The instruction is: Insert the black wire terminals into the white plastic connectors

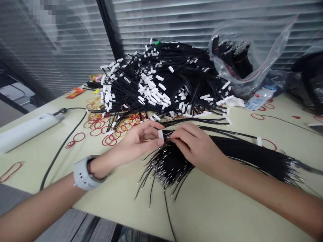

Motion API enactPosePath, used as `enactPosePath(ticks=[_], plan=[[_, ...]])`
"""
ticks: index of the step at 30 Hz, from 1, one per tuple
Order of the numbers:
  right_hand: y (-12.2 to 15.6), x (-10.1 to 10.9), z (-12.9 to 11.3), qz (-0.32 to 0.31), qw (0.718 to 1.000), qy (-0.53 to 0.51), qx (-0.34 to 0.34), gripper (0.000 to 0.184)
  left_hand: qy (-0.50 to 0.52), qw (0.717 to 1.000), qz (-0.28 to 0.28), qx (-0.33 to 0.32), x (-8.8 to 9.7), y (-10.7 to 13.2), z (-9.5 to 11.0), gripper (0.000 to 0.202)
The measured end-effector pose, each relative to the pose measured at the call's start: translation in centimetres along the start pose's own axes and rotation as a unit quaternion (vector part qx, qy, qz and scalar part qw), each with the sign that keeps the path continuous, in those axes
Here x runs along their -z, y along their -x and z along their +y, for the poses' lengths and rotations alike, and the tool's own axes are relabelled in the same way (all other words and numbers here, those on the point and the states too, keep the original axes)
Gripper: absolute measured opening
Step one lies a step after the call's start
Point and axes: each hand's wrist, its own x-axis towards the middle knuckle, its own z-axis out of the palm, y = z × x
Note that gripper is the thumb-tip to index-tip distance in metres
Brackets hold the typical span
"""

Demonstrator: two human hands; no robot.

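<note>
Between the fingertips of my left hand (145, 137) is a small white connector (160, 135), pinched by thumb and forefinger. A pale grey watch band circles that wrist. My right hand (193, 144) is closed in a pinch just right of the connector, over the bundle's near end. A thin black wire seems to be in its fingertips, though the fingers mostly cover it. Below both hands lies a thick bundle of black wires (242, 154) with bare metal terminals at its ends, fanned out at the left. Several loose wire ends point toward me.
A large heap of black cables (181, 74) with white connectors stands behind. Red and yellow rubber bands (97, 124) are scattered at left, near a white power strip (30, 131) and an orange cutter (75, 93). A clear plastic bag (267, 50) holds more wires at back right.
</note>
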Motion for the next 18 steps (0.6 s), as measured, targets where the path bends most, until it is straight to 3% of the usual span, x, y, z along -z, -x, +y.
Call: enactPosePath(ticks=[2,5,6,8,10,14,16,18], plan=[[-0.2,0.4,-0.1,-0.004,1.000,0.004,0.006,0.011,-0.024,1.000,0.006,-0.008,-0.1,0.1,0.0,0.028],[-0.6,1.1,0.4,-0.040,0.999,0.028,-0.014,0.043,-0.092,0.993,0.040,-0.054,-0.1,0.2,0.0,0.020],[-0.7,1.4,0.7,-0.068,0.997,0.036,-0.022,0.046,-0.123,0.988,0.048,-0.081,-0.1,0.3,0.1,0.016],[-0.9,1.9,1.5,-0.117,0.992,0.052,-0.021,0.028,-0.177,0.973,0.062,-0.135,0.1,0.2,0.2,0.010],[-1.0,2.3,2.0,-0.116,0.989,0.091,0.013,0.016,-0.192,0.969,0.074,-0.140,0.1,0.1,0.2,0.010],[-0.6,2.2,2.1,-0.017,0.961,0.239,0.139,0.025,-0.019,0.998,0.035,0.050,0.1,0.0,0.2,0.016],[-0.4,1.9,2.2,0.016,0.944,0.269,0.189,0.025,0.100,0.987,0.023,0.126,0.1,-0.1,0.4,0.021],[-0.3,1.5,2.5,0.024,0.939,0.271,0.208,0.024,0.172,0.972,0.046,0.153,0.2,-0.1,0.5,0.021]])
